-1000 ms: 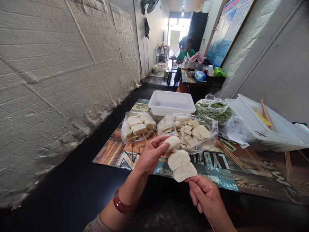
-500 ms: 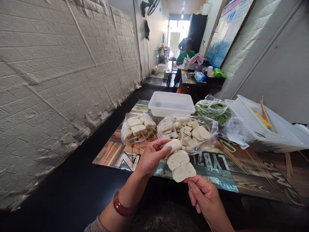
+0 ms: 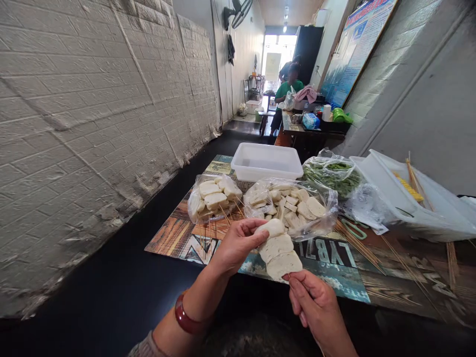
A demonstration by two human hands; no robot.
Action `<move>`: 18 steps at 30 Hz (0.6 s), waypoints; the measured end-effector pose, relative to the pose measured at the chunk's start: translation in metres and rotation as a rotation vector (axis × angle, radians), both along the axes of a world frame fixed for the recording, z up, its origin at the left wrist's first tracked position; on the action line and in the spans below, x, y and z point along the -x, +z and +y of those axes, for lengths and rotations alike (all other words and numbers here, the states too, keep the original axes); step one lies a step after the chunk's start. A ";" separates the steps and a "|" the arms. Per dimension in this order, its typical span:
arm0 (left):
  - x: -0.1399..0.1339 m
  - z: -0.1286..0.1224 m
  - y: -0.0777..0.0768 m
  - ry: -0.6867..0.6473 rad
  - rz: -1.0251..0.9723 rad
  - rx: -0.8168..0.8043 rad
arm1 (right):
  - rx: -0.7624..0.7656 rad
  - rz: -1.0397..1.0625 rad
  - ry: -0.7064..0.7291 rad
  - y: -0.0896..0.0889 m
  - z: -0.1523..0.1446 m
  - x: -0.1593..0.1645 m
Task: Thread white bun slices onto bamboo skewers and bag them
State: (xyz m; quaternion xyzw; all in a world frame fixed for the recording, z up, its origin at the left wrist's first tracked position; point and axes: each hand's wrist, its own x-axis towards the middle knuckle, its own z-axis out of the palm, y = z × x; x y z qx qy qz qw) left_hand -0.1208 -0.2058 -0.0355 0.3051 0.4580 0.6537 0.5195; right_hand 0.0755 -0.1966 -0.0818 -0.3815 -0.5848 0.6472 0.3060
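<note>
My left hand (image 3: 238,245) pinches a pale, oval, spongy slice (image 3: 272,228) between thumb and fingers. That slice touches two more like it, which sit in a row on a thin skewer (image 3: 289,277); most of the skewer is hidden. My right hand (image 3: 316,300) is closed around the skewer just below the lowest slice (image 3: 284,265). Behind my hands lies an open clear plastic bag (image 3: 329,206) with many cut pale slices. To its left, finished-looking skewers of pale slices (image 3: 215,200) are stacked on plastic, their sticks pointing toward me.
A white plastic tub (image 3: 267,171) stands at the back of the table. On the right are a bag of green leaves (image 3: 338,176), loose skewers (image 3: 359,245), green-handled scissors (image 3: 355,228) and tilted white bins (image 3: 386,178). Two people (image 3: 286,89) are farther back.
The slice in my left hand has come down against the two skewered slices, closing the gap. My right hand has stayed nearly in place. The view has shifted slightly.
</note>
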 end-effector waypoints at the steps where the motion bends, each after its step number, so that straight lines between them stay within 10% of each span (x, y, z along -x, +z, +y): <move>1: 0.000 0.000 0.001 -0.001 -0.008 -0.003 | 0.006 0.002 -0.003 0.000 0.000 0.000; 18: -0.024 0.002 -0.003 -0.033 -0.208 -0.048 | 0.016 0.023 0.019 -0.018 0.003 -0.008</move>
